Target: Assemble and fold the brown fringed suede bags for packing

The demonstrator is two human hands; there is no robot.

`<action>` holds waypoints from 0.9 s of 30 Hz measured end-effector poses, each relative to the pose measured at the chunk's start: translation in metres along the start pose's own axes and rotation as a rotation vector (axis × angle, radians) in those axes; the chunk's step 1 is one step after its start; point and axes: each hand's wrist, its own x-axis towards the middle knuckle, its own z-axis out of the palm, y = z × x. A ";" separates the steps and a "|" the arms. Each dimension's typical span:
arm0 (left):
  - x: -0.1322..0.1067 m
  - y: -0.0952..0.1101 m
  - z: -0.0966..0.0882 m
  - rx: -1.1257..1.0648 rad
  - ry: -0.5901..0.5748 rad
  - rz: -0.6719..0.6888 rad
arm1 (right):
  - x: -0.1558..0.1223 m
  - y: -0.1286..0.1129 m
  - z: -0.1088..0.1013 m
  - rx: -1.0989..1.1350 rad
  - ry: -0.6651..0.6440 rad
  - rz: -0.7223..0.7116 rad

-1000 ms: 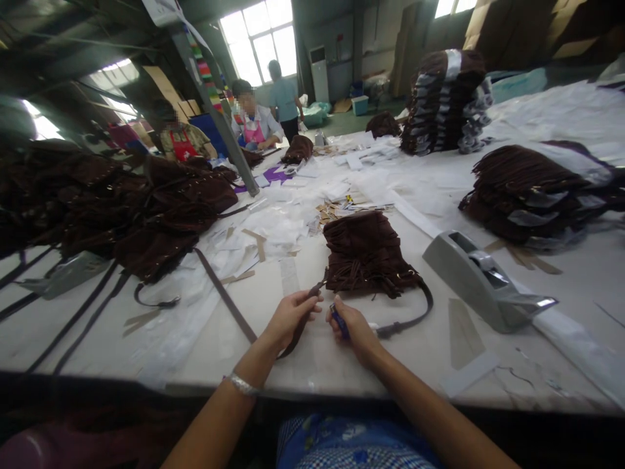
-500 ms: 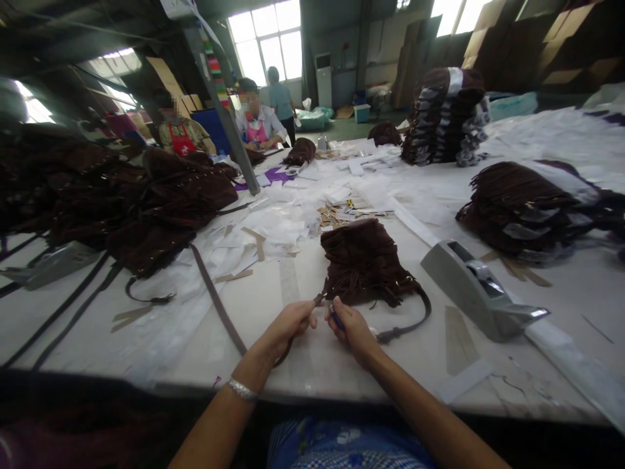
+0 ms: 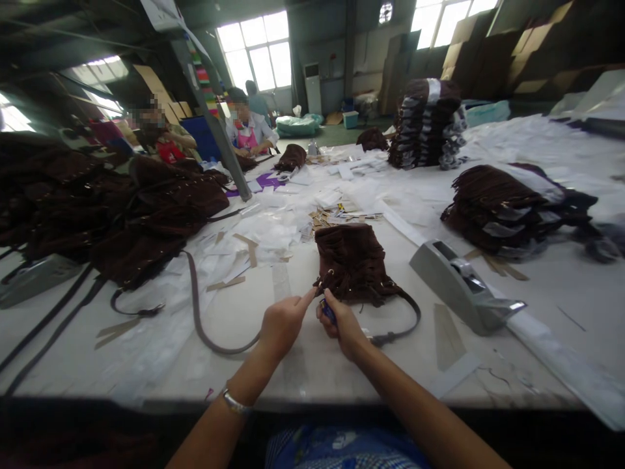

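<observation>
A dark brown fringed bag [image 3: 350, 251] lies flat on the table in front of me. My left hand [image 3: 284, 322] is closed on the bag's strap at its lower left corner, near a small metal ring, with the index finger pointing at the fittings. The long strap [image 3: 198, 312] loops out to the left and passes behind that hand. Close beside it, my right hand [image 3: 342, 319] is wrapped round a small blue lighter [image 3: 328, 311], its thumb on top near the strap end. A shorter buckled strap [image 3: 410, 319] curves off the bag's right side.
A grey tape dispenser [image 3: 459, 286] stands to the right, with brown bundles [image 3: 502, 202] beyond it. Piled brown bags [image 3: 161, 208] cover the left side. Paper scraps [image 3: 263, 225] litter the middle, near a metal post [image 3: 227, 153]. Co-workers [image 3: 247, 130] are across the table.
Both hands have moved slightly forward to the bag's lower left corner. My left index finger has stretched out, and the long strap now hangs in a wider loop. The view has shifted slightly.
</observation>
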 end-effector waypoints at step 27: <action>0.000 0.003 -0.001 0.115 0.032 0.125 | 0.001 0.001 0.004 0.071 0.051 -0.037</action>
